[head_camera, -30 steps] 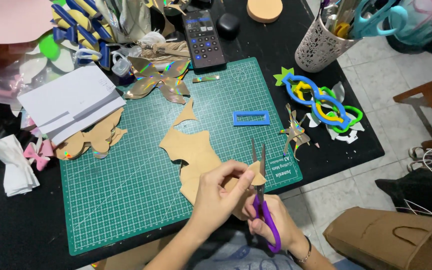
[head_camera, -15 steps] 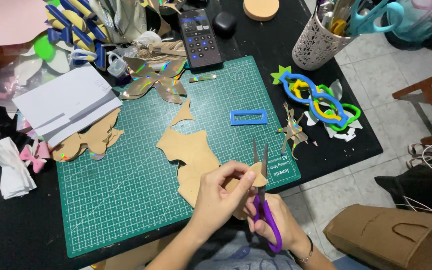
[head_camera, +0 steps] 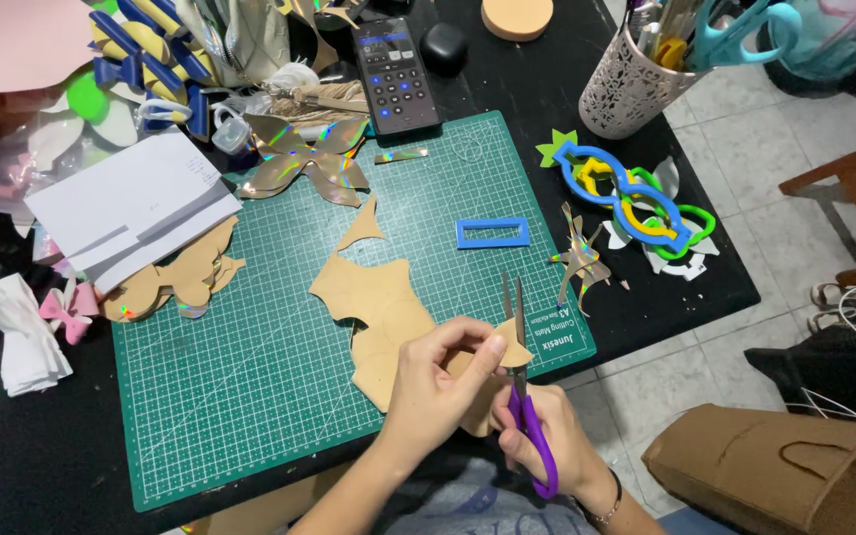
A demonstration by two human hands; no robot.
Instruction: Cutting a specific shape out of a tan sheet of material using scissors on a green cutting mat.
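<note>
My left hand (head_camera: 440, 384) pinches a small tan cardboard piece (head_camera: 510, 354) at the near edge of the green cutting mat (head_camera: 250, 396). My right hand (head_camera: 557, 446) grips purple-handled scissors (head_camera: 525, 406), whose blades point up and away, slightly apart, beside the pinched piece. A larger tan cardboard sheet (head_camera: 374, 297) with cut-out edges lies on the mat just left of my hands.
On the mat lie a blue rectangular frame (head_camera: 492, 233) and holographic shapes (head_camera: 309, 163). A calculator (head_camera: 395, 74), white paper stack (head_camera: 131, 208), white perforated pencil cup (head_camera: 636, 84), coloured foam shapes (head_camera: 636, 203) and tissue (head_camera: 17, 332) surround it. A brown paper bag (head_camera: 785, 476) stands on the floor.
The view has shifted slightly; my hands, the scissors and the cardboard stay in much the same place.
</note>
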